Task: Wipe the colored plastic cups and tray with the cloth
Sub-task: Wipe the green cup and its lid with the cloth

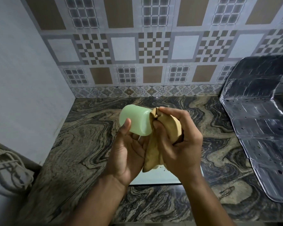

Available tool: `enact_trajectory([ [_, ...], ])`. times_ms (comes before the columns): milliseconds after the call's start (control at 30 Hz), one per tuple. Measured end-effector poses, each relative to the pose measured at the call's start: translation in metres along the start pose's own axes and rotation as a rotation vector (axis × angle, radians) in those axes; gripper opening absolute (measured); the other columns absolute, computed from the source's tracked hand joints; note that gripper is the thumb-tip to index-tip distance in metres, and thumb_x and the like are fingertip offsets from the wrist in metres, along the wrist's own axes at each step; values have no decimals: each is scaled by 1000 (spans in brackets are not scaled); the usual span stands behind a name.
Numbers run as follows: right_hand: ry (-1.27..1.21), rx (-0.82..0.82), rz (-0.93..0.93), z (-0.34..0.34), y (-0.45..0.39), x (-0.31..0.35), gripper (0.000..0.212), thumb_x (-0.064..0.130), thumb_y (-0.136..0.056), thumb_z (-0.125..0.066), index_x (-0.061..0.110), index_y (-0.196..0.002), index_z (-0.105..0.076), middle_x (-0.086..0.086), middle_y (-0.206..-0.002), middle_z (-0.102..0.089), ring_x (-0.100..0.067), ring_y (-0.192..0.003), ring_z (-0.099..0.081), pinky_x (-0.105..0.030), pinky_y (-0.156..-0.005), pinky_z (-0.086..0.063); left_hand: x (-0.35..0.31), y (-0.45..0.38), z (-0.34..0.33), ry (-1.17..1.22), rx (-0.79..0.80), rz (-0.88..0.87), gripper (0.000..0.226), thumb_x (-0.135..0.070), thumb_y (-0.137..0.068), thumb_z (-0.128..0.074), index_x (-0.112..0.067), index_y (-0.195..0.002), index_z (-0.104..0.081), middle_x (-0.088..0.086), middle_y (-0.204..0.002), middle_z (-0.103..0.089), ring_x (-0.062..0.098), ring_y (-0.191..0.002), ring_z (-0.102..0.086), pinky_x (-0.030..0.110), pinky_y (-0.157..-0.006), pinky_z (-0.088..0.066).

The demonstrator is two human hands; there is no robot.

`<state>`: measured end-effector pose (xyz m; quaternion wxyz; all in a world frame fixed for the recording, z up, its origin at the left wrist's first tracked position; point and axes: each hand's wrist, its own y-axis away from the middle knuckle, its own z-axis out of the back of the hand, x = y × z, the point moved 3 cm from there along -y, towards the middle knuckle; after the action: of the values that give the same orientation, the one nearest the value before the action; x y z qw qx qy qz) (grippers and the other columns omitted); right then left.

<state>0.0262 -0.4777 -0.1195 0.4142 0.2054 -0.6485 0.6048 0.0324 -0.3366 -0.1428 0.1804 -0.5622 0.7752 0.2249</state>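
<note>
A pale green plastic cup (135, 121) lies on its side in the air above the counter, its base towards the left. My left hand (129, 154) holds it from below, thumb up against its side. A tan cloth (153, 154) is bunched against the cup's mouth and hangs down between both hands. My right hand (178, 144) grips that cloth, fingers curled round it. A pale tray (153, 178) lies flat on the counter under my hands, mostly hidden by them. No other cups are in view.
The marbled stone counter (88, 144) runs to a tiled back wall. A crinkled foil sheet (260, 131) covers the counter's right side and climbs the wall. A patterned fabric item (6, 168) sits beyond the counter's left edge.
</note>
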Motion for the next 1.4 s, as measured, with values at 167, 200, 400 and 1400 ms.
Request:
enact_trajectory([
  [167, -119, -61, -166, 15, 5, -10, 20, 12, -96, -78, 16, -114, -70, 13, -108, -78, -4, -93, -75, -20, -80, -58, -27, -2, 6, -468, -59, -312, 85, -19, -61, -94, -8, -137, -57, 9, -125, -71, 24, -113, -70, 34, -92, -60],
  [200, -149, -62, -165, 19, 5, -8, 19, 10, -96, -76, 15, -114, -70, 13, -108, -77, -3, -92, -74, -17, -80, -57, -31, -1, 7, -606, -72, -388, 81, -15, -63, -91, -11, -136, -57, 7, -125, -71, 25, -115, -69, 38, -95, -59],
  [400, -171, 59, -124, 15, 4, 2, 21, 12, -95, -73, 11, -116, -70, 6, -112, -77, -10, -96, -75, -21, -82, -57, -36, 4, 5, -952, 26, -607, 75, -16, -68, -92, -20, -134, -57, 11, -133, -67, 34, -128, -63, 65, -111, -47],
  [1400, -234, 38, -249, -20, -1, -13, 22, 12, -98, -76, 9, -119, -70, -10, -109, -78, -20, -97, -75, -35, -85, -61, -13, 7, 25, -286, -162, -122, 104, -50, -57, -99, -7, -143, -60, 16, -134, -70, 23, -110, -73, 37, -89, -63],
])
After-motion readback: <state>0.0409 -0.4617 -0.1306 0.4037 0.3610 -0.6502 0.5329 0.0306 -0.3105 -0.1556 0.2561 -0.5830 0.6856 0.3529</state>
